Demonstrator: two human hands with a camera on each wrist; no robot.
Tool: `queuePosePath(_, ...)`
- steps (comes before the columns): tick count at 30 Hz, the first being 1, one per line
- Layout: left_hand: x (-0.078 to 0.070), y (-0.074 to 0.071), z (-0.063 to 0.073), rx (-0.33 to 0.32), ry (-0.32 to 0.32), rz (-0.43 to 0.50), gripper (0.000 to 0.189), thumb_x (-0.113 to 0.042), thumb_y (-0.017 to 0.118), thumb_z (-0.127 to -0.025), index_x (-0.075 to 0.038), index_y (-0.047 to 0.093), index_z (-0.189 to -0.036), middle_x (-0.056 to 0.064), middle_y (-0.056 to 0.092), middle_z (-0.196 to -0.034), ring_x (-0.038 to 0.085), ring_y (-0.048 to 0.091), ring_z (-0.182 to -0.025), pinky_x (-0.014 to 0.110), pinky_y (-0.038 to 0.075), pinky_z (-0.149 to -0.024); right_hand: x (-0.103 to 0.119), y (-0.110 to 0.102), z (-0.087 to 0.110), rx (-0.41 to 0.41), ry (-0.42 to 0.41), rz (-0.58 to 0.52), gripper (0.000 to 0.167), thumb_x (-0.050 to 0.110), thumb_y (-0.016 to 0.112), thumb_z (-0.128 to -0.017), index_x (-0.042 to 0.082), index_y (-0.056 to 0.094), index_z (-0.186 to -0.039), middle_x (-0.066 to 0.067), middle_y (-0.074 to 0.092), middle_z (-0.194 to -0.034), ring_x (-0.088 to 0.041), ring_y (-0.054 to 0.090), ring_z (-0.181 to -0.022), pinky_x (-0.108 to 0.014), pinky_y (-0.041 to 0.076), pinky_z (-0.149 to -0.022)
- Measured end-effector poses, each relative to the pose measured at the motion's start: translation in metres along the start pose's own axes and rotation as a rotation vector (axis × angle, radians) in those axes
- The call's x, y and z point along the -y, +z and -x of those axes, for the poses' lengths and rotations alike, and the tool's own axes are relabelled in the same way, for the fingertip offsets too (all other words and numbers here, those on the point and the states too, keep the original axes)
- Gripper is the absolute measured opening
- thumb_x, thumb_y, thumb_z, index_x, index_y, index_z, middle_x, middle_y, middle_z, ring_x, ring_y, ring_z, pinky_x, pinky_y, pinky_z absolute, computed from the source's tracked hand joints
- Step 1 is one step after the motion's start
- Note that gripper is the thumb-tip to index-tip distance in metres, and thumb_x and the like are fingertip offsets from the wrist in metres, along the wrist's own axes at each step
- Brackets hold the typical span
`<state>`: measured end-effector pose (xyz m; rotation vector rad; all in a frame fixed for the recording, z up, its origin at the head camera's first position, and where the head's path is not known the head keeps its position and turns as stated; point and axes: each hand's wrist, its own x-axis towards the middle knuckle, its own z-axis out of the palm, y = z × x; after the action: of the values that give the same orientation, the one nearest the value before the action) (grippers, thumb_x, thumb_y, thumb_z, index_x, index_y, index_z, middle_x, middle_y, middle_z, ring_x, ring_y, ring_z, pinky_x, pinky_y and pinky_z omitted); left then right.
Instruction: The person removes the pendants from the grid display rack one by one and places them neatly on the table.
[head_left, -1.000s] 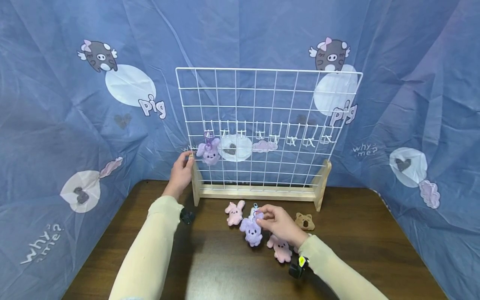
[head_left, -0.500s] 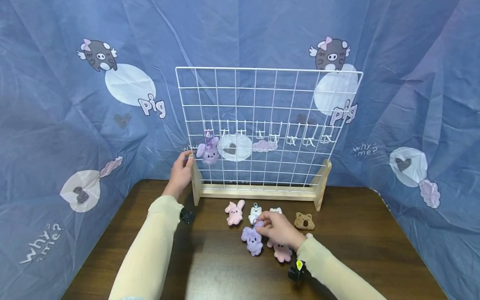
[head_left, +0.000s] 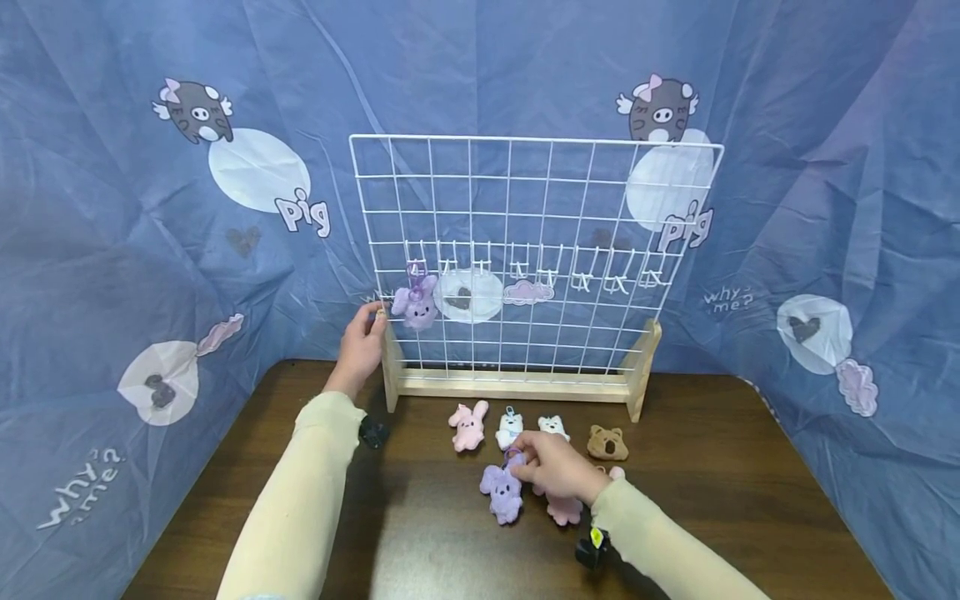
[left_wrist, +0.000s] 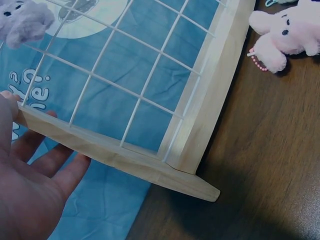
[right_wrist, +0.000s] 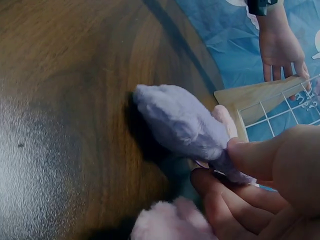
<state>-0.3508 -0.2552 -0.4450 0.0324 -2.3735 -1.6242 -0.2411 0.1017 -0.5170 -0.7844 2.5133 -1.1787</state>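
Note:
My right hand (head_left: 558, 467) pinches a purple plush keychain (head_left: 502, 493) by its top, near an ear and its purple ring, low above the front middle of the table. In the right wrist view thumb and fingers press on the purple plush (right_wrist: 177, 120); how far it stands off the wood I cannot tell. At the rack's left end my left hand (head_left: 362, 350) holds the wooden side post (left_wrist: 115, 155), thumb in front, fingers behind. A second purple plush keychain (head_left: 417, 308) hangs on the leftmost hook of the white wire grid (head_left: 537, 141).
Several white hooks (head_left: 581, 282) run across the grid. Before the rack's wooden base (head_left: 517, 387) lie a pink plush (head_left: 468, 427), two white bear plushes (head_left: 511, 429) and a brown bear plush (head_left: 607, 443). Another pink plush (head_left: 564, 510) is partly hidden below my right hand. Blue cloth surrounds the table.
My right hand has come down and toward the table's front with the purple plush keychain, uncovering the white bear plushes. My left hand keeps its place on the post.

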Motion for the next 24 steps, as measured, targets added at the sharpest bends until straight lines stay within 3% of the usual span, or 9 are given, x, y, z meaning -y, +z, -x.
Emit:
queuePosePath(4,0.001,0.000,0.000,-0.001,-0.001,-0.004,0.037,-0.026,0.044,-0.114,-0.013,0.053,-0.148,0.023,0.061,-0.139,0.031,0.053,-0.117,0.044,0.042,-0.097,0.000,0.000,0.000,-0.012,-0.020,0.087,0.018,0.010,0.077,-0.095,0.002,0.069,-0.110,-0.001,0.072,-0.088,-0.009,0.065,-0.059,-0.028,0.056,-0.070)
queuePosePath(10,0.000,0.000,0.000,-0.004,0.000,-0.004,0.037,-0.027,0.044,-0.114,-0.015,0.053,-0.148,0.023,0.062,-0.138,0.031,0.054,-0.115,0.042,0.042,-0.095,0.003,-0.007,-0.001,-0.021,-0.005,0.149,0.022,0.015,0.076,-0.097,0.002,0.069,-0.113,-0.003,0.074,-0.098,-0.009,0.069,-0.077,-0.039,0.057,-0.082)
queuePosePath(17,0.000,0.000,-0.002,-0.010,0.012,-0.002,0.036,-0.025,0.045,-0.114,-0.014,0.054,-0.148,0.024,0.063,-0.132,0.030,0.054,-0.110,0.038,0.042,-0.089,0.008,-0.019,-0.002,-0.065,-0.018,0.176,0.016,0.014,0.077,-0.096,0.005,0.071,-0.108,0.000,0.075,-0.098,-0.012,0.068,-0.086,-0.035,0.056,-0.081)
queuePosePath(24,0.000,-0.001,-0.001,0.003,-0.004,-0.005,0.037,-0.027,0.045,-0.114,-0.015,0.054,-0.148,0.022,0.061,-0.140,0.031,0.054,-0.118,0.044,0.043,-0.099,0.011,-0.028,-0.006,-0.121,-0.017,0.162,0.017,0.016,0.077,-0.097,0.006,0.072,-0.109,-0.001,0.075,-0.099,-0.012,0.068,-0.085,-0.033,0.057,-0.079)
